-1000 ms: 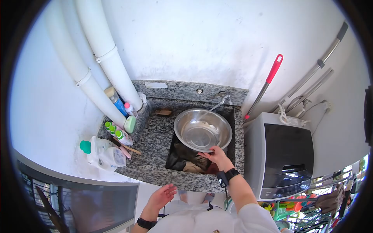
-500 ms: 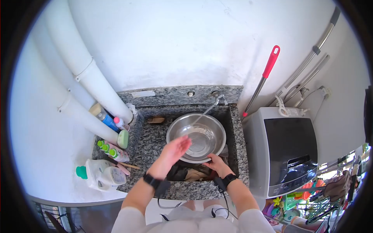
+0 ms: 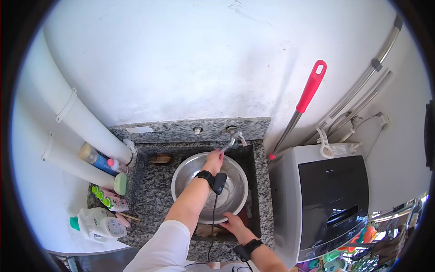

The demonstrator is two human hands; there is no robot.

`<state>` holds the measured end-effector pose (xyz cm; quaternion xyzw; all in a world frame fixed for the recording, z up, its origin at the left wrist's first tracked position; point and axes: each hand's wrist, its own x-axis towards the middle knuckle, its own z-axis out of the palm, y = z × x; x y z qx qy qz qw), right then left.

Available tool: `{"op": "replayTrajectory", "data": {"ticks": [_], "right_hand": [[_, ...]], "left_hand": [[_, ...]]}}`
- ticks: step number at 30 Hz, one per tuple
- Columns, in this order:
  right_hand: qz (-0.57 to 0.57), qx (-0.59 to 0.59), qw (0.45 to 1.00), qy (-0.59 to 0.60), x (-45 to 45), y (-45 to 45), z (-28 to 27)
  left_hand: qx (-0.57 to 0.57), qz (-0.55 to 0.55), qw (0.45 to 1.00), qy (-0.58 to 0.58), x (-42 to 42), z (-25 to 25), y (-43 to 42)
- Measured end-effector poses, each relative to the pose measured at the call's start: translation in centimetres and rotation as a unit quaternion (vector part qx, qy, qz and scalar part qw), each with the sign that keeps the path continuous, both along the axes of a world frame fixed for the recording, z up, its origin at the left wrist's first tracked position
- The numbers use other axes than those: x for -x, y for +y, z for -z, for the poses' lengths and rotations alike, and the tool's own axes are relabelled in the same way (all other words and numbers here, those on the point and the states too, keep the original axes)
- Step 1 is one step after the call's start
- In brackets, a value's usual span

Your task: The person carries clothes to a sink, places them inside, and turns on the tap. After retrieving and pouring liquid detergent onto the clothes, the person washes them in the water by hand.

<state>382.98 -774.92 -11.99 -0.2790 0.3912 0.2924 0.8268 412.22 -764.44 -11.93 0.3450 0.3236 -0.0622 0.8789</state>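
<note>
My left hand [image 3: 215, 159] reaches over a steel basin [image 3: 177, 186], its fingers closed round the end of the tap spout [image 3: 231, 142]. At the basin's near right rim, my right hand [image 3: 234, 223] grips the edge, thumb and fingers pressed together. The basin stands in a granite sink [image 3: 258, 177], over dark and tan cloth [image 3: 206, 230] that shows below its near rim. My left forearm hides part of the basin's inside.
Bottles and a detergent jug [image 3: 96, 225] line the left ledge. A brown block [image 3: 161, 159] lies on the granite. On the right are a washing machine [image 3: 333, 199] and a red-handled pole [image 3: 311, 86]. White pipes [image 3: 86, 122] run down the left wall.
My left hand has come up from near the counter's front edge, crossed the basin and taken hold of the spout. My right hand stays on the rim. The camera view has shifted.
</note>
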Motion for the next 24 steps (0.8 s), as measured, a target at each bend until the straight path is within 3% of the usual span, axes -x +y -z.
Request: {"op": "replayTrajectory", "data": {"ticks": [1,6,12,17,18,19,21,22,23,24], "right_hand": [[0.0,-0.004,1.0,0.008,0.2,0.0,-0.1],[0.014,-0.03,0.999,0.017,0.1,-0.4,0.2],[0.006,-0.04,0.999,0.011,-0.3,-0.6,-0.5],[-0.014,-0.026,1.0,-0.01,-0.3,-0.6,-0.4],[-0.011,-0.024,1.0,-0.009,-0.4,-0.6,-0.8],[-0.014,-0.024,1.0,-0.006,-0.6,-0.7,-0.9],[-0.014,-0.012,1.0,-0.008,-0.6,-0.9,-1.1],[-0.023,0.019,1.0,-0.009,-0.7,-1.0,-1.2],[-0.029,0.02,0.999,-0.007,-0.9,-1.2,-1.3],[-0.05,0.06,0.997,-0.022,-1.1,-1.5,-1.4]], "left_hand": [[0.015,-0.038,0.999,0.031,-0.3,0.4,0.0],[-0.016,-0.013,0.995,0.095,-3.2,5.4,0.8],[-0.084,0.024,0.995,0.049,-4.1,5.9,0.1],[0.006,0.137,0.991,-0.005,-5.3,9.3,1.9],[0.003,0.17,0.983,-0.071,-1.1,0.6,1.7],[0.003,0.166,0.984,-0.068,1.3,-4.0,1.5],[-0.172,0.195,0.965,0.029,4.5,-8.1,1.3],[-0.369,0.361,0.856,-0.026,5.5,-5.6,4.4],[-0.58,0.345,0.737,-0.045,8.5,-6.2,5.7],[-0.756,0.31,0.573,-0.059,12.0,-7.3,6.8]]}}
